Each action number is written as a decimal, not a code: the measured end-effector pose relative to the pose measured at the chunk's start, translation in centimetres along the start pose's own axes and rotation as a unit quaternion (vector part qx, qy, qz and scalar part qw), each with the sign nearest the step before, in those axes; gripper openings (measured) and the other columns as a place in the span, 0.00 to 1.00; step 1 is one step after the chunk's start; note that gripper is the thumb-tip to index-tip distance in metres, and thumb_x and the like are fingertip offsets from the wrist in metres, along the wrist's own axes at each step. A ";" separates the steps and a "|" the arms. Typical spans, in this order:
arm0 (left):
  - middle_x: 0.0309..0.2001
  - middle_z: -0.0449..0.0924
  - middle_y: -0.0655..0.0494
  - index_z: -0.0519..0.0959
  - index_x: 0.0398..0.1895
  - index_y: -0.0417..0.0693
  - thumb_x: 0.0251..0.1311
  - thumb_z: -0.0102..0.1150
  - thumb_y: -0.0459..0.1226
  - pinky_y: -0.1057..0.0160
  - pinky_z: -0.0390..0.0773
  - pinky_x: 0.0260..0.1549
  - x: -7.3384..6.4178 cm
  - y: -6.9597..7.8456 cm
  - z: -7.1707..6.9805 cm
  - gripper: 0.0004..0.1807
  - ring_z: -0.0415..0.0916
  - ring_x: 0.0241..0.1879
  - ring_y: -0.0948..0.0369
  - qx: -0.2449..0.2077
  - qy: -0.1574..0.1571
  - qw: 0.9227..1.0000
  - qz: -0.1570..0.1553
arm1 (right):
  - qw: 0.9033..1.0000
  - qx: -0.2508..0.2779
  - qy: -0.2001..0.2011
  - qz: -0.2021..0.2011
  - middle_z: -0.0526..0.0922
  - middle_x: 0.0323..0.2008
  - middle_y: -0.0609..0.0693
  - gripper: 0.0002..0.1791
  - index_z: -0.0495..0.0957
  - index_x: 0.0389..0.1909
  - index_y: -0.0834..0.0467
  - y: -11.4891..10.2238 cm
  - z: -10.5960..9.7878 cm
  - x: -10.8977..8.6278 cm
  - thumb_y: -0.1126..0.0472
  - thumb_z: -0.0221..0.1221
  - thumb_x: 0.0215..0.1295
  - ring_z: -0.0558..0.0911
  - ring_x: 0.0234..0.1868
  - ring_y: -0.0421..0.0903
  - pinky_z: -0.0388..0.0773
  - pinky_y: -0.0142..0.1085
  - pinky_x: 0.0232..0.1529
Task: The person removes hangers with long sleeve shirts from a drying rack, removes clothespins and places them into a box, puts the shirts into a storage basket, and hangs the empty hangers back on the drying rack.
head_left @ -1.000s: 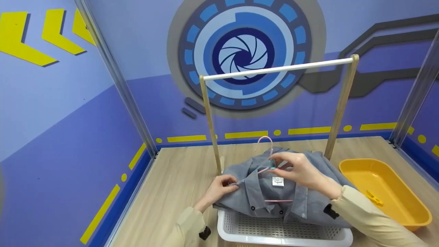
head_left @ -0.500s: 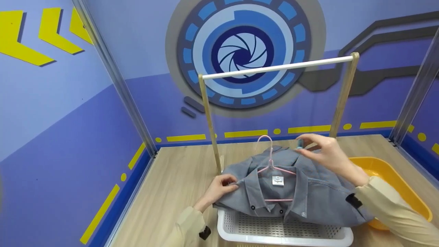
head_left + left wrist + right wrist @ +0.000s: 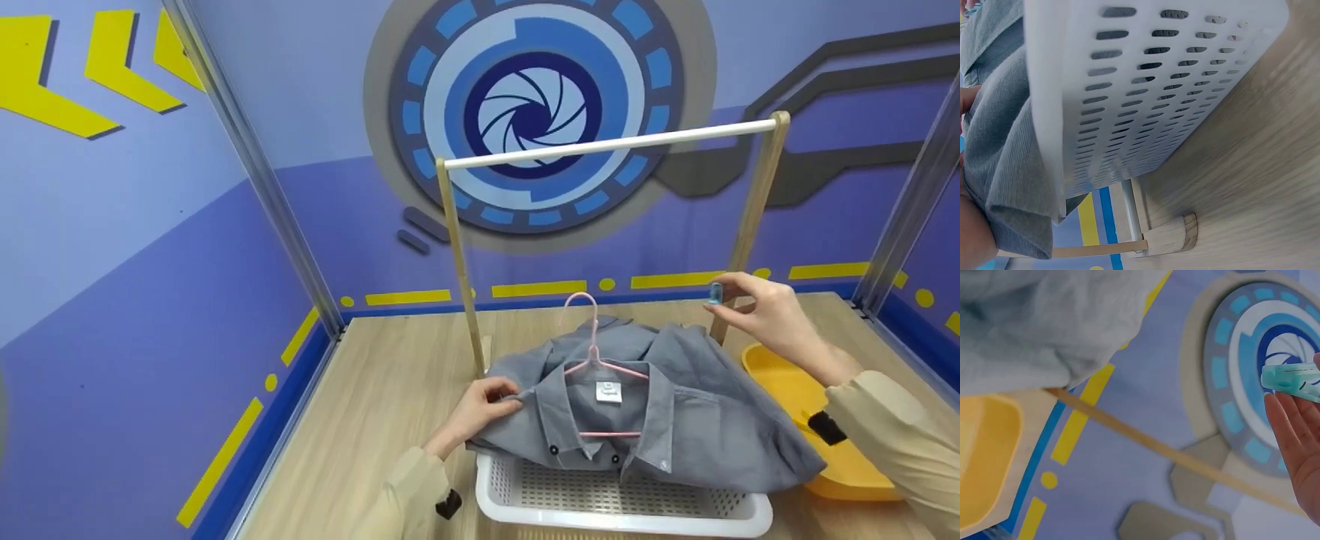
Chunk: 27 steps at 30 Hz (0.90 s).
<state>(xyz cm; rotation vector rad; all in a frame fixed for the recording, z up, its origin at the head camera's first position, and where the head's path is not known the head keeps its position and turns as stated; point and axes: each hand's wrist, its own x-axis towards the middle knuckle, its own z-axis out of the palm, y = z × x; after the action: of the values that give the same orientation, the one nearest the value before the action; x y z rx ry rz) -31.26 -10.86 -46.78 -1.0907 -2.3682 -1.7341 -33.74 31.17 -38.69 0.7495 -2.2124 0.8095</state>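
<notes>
A grey collared shirt (image 3: 705, 420) lies draped over a white perforated basket (image 3: 622, 517). A pink hanger (image 3: 595, 352) sits inside its neck, with the hook standing up above the collar. My left hand (image 3: 476, 411) pinches the shirt near its left shoulder; in the left wrist view the grey cloth (image 3: 1013, 152) hangs over the basket's rim. My right hand (image 3: 784, 319), apart from the shirt, pinches a teal clothespin (image 3: 716, 292) between thumb and fingers. The right wrist view shows this clothespin (image 3: 1289, 379) side-on against the wall.
A rack with a white rod (image 3: 607, 144) and wooden posts stands behind the basket. To the right is a yellow tray (image 3: 855, 476), with a yellow clothespin partly showing inside. Patterned walls enclose the wooden table (image 3: 360, 405).
My right hand has moved from the collar and hanger to the right and up, carrying the teal clothespin. The shirt's right side has shifted and spread rightward. My left hand stays in place.
</notes>
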 end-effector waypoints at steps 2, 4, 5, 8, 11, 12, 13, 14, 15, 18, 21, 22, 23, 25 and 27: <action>0.32 0.76 0.37 0.75 0.33 0.27 0.52 0.58 0.24 0.68 0.67 0.32 0.0 0.0 0.0 0.06 0.68 0.31 0.63 -0.001 0.002 1.000 -0.001 | 1.000 -0.005 -0.007 0.007 0.79 0.30 0.54 0.19 0.75 0.41 0.66 0.6 -0.3 -0.2 0.75 0.66 0.44 0.78 0.28 0.48 0.69 0.19 0.27; 0.32 0.76 0.37 0.75 0.33 0.27 0.52 0.58 0.24 0.68 0.67 0.32 0.1 0.0 -0.1 0.06 0.68 0.31 0.63 -0.001 0.004 1.000 -0.003 | 1.000 -0.012 -0.016 0.014 0.79 0.31 0.55 0.19 0.75 0.41 0.67 1.2 -0.6 -0.4 0.76 0.66 0.45 0.78 0.28 0.49 0.69 0.19 0.26; 0.32 0.76 0.37 0.75 0.33 0.27 0.52 0.58 0.24 0.68 0.67 0.32 0.1 0.1 0.0 0.06 0.68 0.31 0.63 -0.001 0.004 1.000 -0.003 | 1.000 -0.016 -0.020 0.017 0.79 0.31 0.56 0.19 0.75 0.41 0.67 1.5 -0.7 -0.5 0.76 0.65 0.45 0.78 0.28 0.50 0.70 0.20 0.26; 0.32 0.76 0.38 0.76 0.33 0.27 0.52 0.59 0.24 0.68 0.67 0.33 0.1 0.0 0.0 0.06 0.68 0.31 0.63 0.002 0.004 1.000 -0.003 | 0.999 -0.031 -0.033 0.025 0.78 0.30 0.57 0.18 0.74 0.40 0.68 2.4 -0.9 -1.0 0.77 0.64 0.45 0.78 0.28 0.52 0.75 0.29 0.25; 0.32 0.76 0.39 0.76 0.32 0.28 0.52 0.59 0.24 0.68 0.67 0.32 0.0 0.0 0.0 0.05 0.68 0.30 0.63 0.007 0.005 1.000 0.001 | 0.997 -0.050 -0.044 0.033 0.78 0.30 0.58 0.16 0.72 0.37 0.68 3.4 -1.0 -1.5 0.77 0.64 0.45 0.78 0.28 0.54 0.76 0.39 0.24; 0.31 0.76 0.39 0.76 0.32 0.29 0.52 0.58 0.24 0.68 0.67 0.32 0.0 -0.1 0.0 0.05 0.68 0.30 0.64 0.008 0.006 1.000 0.003 | 0.997 -0.055 -0.046 0.035 0.78 0.30 0.59 0.16 0.72 0.37 0.68 3.7 -1.1 -1.7 0.77 0.64 0.45 0.78 0.28 0.54 0.76 0.41 0.24; 0.31 0.76 0.39 0.76 0.32 0.29 0.52 0.58 0.24 0.68 0.67 0.32 0.0 -0.1 0.1 0.05 0.68 0.30 0.64 0.007 0.006 1.000 0.005 | 0.996 -0.060 -0.048 0.036 0.78 0.30 0.59 0.16 0.72 0.37 0.68 4.1 -1.1 -1.8 0.77 0.64 0.45 0.78 0.28 0.55 0.76 0.42 0.24; 0.31 0.76 0.39 0.76 0.32 0.29 0.52 0.58 0.24 0.68 0.67 0.31 0.0 -0.1 0.1 0.05 0.67 0.29 0.64 0.005 0.005 1.000 0.006 | 0.996 -0.065 -0.049 0.038 0.78 0.30 0.60 0.16 0.72 0.37 0.69 4.4 -1.2 -2.0 0.76 0.64 0.46 0.78 0.28 0.55 0.76 0.42 0.24; 0.31 0.76 0.39 0.76 0.32 0.29 0.53 0.58 0.24 0.69 0.66 0.31 0.0 -0.1 0.1 0.04 0.67 0.29 0.64 0.004 0.005 1.000 0.007 | 0.995 -0.069 -0.051 0.042 0.78 0.31 0.60 0.16 0.71 0.37 0.69 4.7 -1.2 -2.1 0.76 0.64 0.46 0.78 0.28 0.55 0.75 0.43 0.25; 0.30 0.76 0.39 0.76 0.32 0.28 0.53 0.58 0.24 0.70 0.65 0.29 0.0 -0.1 0.0 0.05 0.66 0.28 0.64 -0.002 0.003 1.000 0.008 | 0.994 -0.072 -0.058 0.053 0.77 0.32 0.62 0.16 0.71 0.38 0.69 5.4 -1.4 -2.5 0.76 0.63 0.46 0.78 0.28 0.56 0.75 0.45 0.27; 0.30 0.76 0.40 0.76 0.32 0.28 0.53 0.58 0.24 0.70 0.65 0.29 0.0 -0.1 0.0 0.05 0.66 0.28 0.64 0.000 0.005 1.000 0.006 | 0.992 -0.074 -0.070 0.074 0.77 0.31 0.62 0.16 0.70 0.38 0.69 5.9 -1.5 -2.9 0.75 0.63 0.47 0.78 0.28 0.56 0.74 0.48 0.27; 0.30 0.76 0.41 0.76 0.32 0.28 0.53 0.58 0.24 0.69 0.65 0.29 -0.1 -0.1 0.0 0.05 0.66 0.28 0.64 0.001 0.005 1.000 0.005 | 0.991 -0.074 -0.074 0.078 0.77 0.30 0.62 0.16 0.70 0.37 0.70 6.2 -1.6 -3.1 0.75 0.63 0.47 0.78 0.28 0.57 0.74 0.48 0.28; 0.30 0.76 0.41 0.76 0.32 0.29 0.53 0.58 0.25 0.69 0.65 0.29 -0.1 0.0 0.0 0.05 0.65 0.28 0.64 0.002 0.005 1.000 0.004 | 0.991 -0.074 -0.078 0.083 0.77 0.30 0.62 0.15 0.70 0.37 0.70 6.4 -1.6 -3.3 0.75 0.62 0.47 0.78 0.28 0.57 0.74 0.49 0.28; 0.30 0.76 0.42 0.76 0.32 0.29 0.53 0.58 0.25 0.69 0.65 0.29 -0.1 0.0 0.0 0.05 0.65 0.28 0.64 0.004 0.005 1.000 0.000 | 0.990 -0.075 -0.086 0.088 0.76 0.29 0.62 0.15 0.70 0.36 0.71 7.0 -1.6 -3.8 0.75 0.62 0.47 0.78 0.28 0.58 0.74 0.50 0.28; 0.30 0.76 0.43 0.76 0.32 0.29 0.53 0.58 0.25 0.69 0.65 0.29 -0.1 0.0 0.0 0.05 0.65 0.28 0.64 0.004 0.005 1.000 -0.001 | 0.989 -0.076 -0.093 0.089 0.76 0.28 0.62 0.14 0.70 0.35 0.72 7.6 -1.7 -4.3 0.75 0.62 0.47 0.77 0.27 0.58 0.73 0.50 0.27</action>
<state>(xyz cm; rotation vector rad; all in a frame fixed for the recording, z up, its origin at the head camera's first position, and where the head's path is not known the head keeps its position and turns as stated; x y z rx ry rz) -31.20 -10.90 -46.77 -1.0764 -2.3702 -1.7245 -35.68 38.43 -43.37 0.5786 -2.5050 0.6678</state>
